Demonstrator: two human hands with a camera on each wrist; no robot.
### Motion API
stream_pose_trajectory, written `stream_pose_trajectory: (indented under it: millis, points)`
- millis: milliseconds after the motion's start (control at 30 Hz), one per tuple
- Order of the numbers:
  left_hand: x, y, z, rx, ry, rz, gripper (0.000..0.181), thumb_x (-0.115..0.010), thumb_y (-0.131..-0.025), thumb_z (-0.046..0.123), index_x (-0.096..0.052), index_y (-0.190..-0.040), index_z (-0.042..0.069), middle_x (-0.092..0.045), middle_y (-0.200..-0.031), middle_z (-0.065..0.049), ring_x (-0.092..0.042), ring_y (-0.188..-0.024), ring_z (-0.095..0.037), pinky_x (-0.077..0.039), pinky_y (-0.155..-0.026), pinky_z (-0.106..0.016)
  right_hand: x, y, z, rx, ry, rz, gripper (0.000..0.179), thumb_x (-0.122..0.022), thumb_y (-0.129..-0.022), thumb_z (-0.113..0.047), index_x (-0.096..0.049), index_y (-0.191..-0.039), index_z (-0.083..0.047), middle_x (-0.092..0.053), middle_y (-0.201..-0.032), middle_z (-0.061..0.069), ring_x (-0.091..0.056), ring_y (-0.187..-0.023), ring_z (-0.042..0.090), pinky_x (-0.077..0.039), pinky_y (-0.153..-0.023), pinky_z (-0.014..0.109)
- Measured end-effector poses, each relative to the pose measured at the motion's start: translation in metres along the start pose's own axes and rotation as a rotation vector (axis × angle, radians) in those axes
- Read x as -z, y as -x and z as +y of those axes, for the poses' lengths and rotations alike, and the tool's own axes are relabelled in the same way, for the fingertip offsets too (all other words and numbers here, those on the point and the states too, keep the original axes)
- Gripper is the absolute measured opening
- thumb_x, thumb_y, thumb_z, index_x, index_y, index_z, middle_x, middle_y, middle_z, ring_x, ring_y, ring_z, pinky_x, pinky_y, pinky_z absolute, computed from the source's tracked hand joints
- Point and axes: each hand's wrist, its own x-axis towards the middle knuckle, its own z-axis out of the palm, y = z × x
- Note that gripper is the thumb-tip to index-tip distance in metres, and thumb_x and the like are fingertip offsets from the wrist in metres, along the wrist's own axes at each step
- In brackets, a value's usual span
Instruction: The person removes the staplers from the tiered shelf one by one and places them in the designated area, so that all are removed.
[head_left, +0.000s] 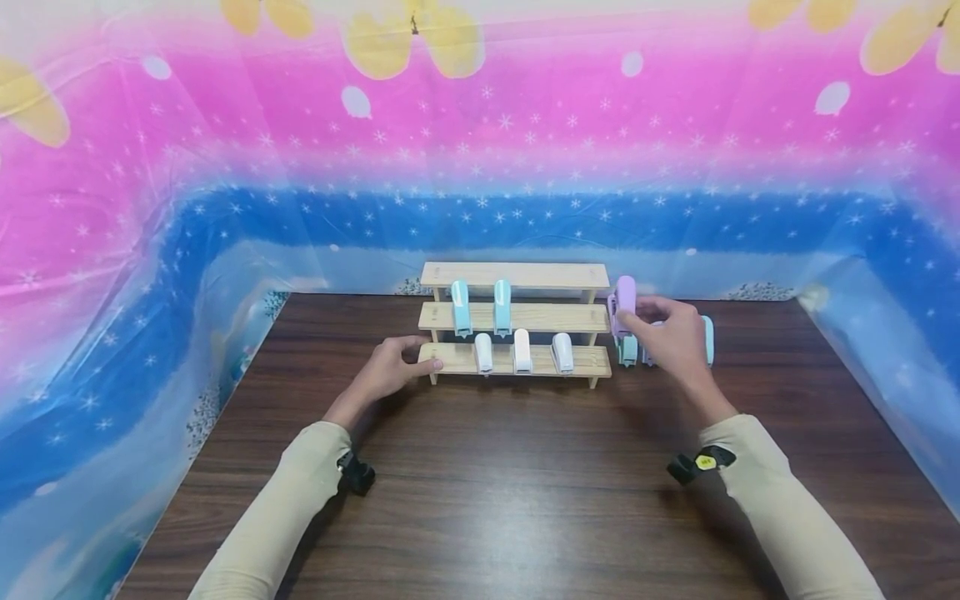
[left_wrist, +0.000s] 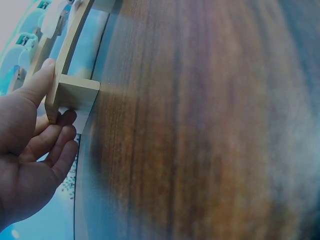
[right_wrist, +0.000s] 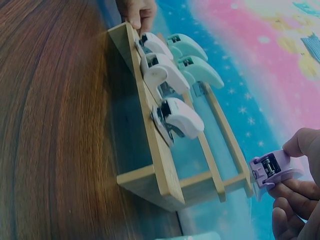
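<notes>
A purple stapler [head_left: 624,298] is in the air just beyond the right end of a wooden stand [head_left: 555,317], near the height of its middle shelf. The right hand [head_left: 671,333] holds it, thumb on one side and fingers on the other, as the right wrist view shows. The left hand [head_left: 386,367] grips the left end of the stand's lowest shelf — thumb over the board, fingers bent beneath it.

The stand is pale wood in three steps. Two teal staplers [head_left: 461,308] stand side by side on the middle step, left of its centre, and three white staplers [head_left: 521,352] are spaced along the lowest one. On the table right of the stand sit a mint stapler [head_left: 627,353], just below the purple one in the head view, and a pale teal item [head_left: 709,340] half hidden by the right hand; something between these two is mostly covered.

The table [head_left: 495,467] is dark brown with streaked wood grain, and a bright patch of reflected light lies on its near part. Around its back and sides hangs a creased printed cloth [head_left: 480,158]: pale blue at the bottom, then deep blue, then pink, scattered with white snowflakes, with big yellow butterfly shapes along the top. Cream sleeves [head_left: 795,500] cover both forearms — each wrist wears a black device [head_left: 358,473].
</notes>
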Motion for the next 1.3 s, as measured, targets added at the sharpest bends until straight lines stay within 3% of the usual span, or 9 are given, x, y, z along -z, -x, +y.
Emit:
stream_pose_trajectory:
  millis: [267, 633, 967, 1167, 1300]
  points:
    - [0.000, 0.000, 0.001, -0.006, 0.008, 0.004, 0.064, -0.077, -0.093, 0.039, -0.059, -0.140, 0.001, -0.067, -0.128, -0.018, -0.065, -0.075, -0.018, -0.052, -0.075, -0.036, 0.012, 0.000, 0.015, -0.016, -0.012, 0.010, 0.047, -0.074, -0.091, -0.040, -0.074, -0.122, -0.005, -0.075, -0.107, 0.015, -0.066, -0.089, 0.024, -0.050, -0.058, 0.023]
    - [0.000, 0.000, 0.000, -0.013, 0.016, -0.006, 0.063, -0.077, -0.093, 0.036, -0.058, -0.141, -0.001, -0.066, -0.129, -0.021, -0.066, -0.071, -0.018, -0.054, -0.068, -0.033, 0.034, 0.003, 0.030, -0.055, 0.037, 0.051, 0.048, -0.073, -0.091, -0.043, -0.074, -0.122, -0.006, -0.075, -0.105, 0.016, -0.061, -0.084, 0.019, -0.045, -0.060, 0.023]
    - [0.000, 0.001, 0.001, -0.013, 0.009, -0.008, 0.064, -0.077, -0.093, 0.037, -0.058, -0.141, 0.000, -0.065, -0.131, -0.020, -0.066, -0.070, -0.018, -0.053, -0.068, -0.033, 0.051, 0.005, 0.049, -0.118, 0.046, 0.072, 0.057, -0.070, -0.091, -0.053, -0.072, -0.126, -0.008, -0.073, -0.113, 0.016, -0.058, -0.091, 0.022, -0.045, -0.063, 0.023]
    - [0.000, 0.002, 0.002, -0.012, 0.015, -0.008, 0.064, -0.077, -0.093, 0.037, -0.058, -0.141, 0.000, -0.066, -0.129, -0.020, -0.067, -0.069, -0.018, -0.053, -0.067, -0.033, 0.062, 0.003, 0.059, -0.149, 0.046, 0.084, 0.062, -0.067, -0.092, -0.056, -0.070, -0.130, -0.007, -0.071, -0.120, 0.017, -0.056, -0.101, 0.022, -0.043, -0.076, 0.028]
    - [0.001, 0.001, 0.001, -0.009, 0.018, -0.005, 0.064, -0.077, -0.093, 0.037, -0.058, -0.141, 0.000, -0.066, -0.129, -0.020, -0.067, -0.070, -0.018, -0.054, -0.068, -0.034, 0.070, 0.000, 0.064, -0.171, 0.048, 0.103, 0.063, -0.067, -0.092, -0.057, -0.070, -0.130, -0.008, -0.071, -0.120, 0.016, -0.054, -0.103, 0.022, -0.041, -0.078, 0.030]
